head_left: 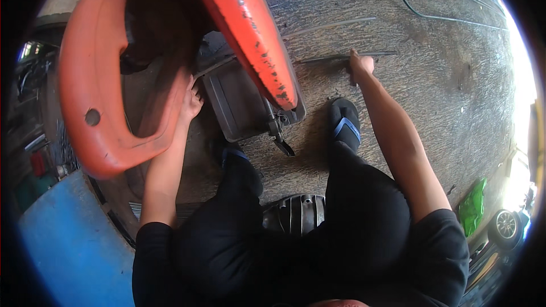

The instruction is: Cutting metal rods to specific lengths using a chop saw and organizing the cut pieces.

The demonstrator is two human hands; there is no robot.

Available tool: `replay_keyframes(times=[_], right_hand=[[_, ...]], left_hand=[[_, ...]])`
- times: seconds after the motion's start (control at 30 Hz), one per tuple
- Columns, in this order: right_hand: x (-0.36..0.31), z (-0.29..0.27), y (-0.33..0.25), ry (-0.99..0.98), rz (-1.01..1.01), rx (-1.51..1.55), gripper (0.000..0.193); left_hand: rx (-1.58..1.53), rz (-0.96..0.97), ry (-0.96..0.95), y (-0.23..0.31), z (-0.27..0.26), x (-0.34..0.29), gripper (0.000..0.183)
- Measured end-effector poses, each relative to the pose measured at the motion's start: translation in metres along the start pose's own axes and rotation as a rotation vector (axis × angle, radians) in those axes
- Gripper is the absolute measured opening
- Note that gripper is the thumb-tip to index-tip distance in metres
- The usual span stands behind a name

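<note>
A cut-off saw with a big orange handle point(85, 79) and a scuffed orange-red blade guard point(250, 34) looms over the upper left. Below the guard is its grey metal base point(239, 102), with a threaded clamp screw point(272, 116) and crank at the near end. My right hand point(362, 68) is closed around a thin dark metal rod point(324, 58), which runs left toward the saw and passes from sight behind the guard. Beside the base's left edge is my left hand point(192, 101), fingers loosely curled and apart, partly hidden by the handle. I make out nothing in it.
A second thin rod point(330, 25) lies farther off on the rough floor. Looped wire or tubing point(432, 14) is at the far right. A ribbed metal part point(294, 214) sits between my legs, a blue panel point(79, 239) at left, a green bag point(472, 207) at right.
</note>
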State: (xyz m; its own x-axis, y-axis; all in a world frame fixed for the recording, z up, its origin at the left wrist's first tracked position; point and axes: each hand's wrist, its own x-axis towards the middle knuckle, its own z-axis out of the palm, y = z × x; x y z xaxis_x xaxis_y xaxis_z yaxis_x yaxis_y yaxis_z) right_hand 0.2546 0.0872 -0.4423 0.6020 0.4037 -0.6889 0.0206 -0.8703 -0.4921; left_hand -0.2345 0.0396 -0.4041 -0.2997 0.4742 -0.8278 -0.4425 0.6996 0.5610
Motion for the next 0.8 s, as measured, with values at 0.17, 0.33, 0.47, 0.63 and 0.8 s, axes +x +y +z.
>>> replay_keyframes(times=[0.17,0.33,0.47,0.63,0.8], right_hand=[[0.02,-0.003,-0.006,0.148,-0.044,-0.145,0.045],[0.009,-0.008,-0.013,0.027,-0.042,0.044,0.042],[0.004,-0.001,-0.025,-0.266,-0.049,0.705,0.031],[-0.013,0.012,-0.05,-0.363,0.021,0.864,0.028],[-0.012,0.018,-0.054,-0.309,-0.031,0.761,0.025]], left_hand=[[-0.159,0.073,-0.105,-0.001,-0.001,0.01,0.064],[-0.389,0.006,-0.274,-0.002,-0.019,0.035,0.035],[-0.304,0.032,-0.3,0.0,-0.025,0.037,0.033],[-0.23,0.074,-0.211,-0.002,-0.008,0.022,0.037],[-0.226,0.123,-0.217,0.0,0.004,0.012,0.032]])
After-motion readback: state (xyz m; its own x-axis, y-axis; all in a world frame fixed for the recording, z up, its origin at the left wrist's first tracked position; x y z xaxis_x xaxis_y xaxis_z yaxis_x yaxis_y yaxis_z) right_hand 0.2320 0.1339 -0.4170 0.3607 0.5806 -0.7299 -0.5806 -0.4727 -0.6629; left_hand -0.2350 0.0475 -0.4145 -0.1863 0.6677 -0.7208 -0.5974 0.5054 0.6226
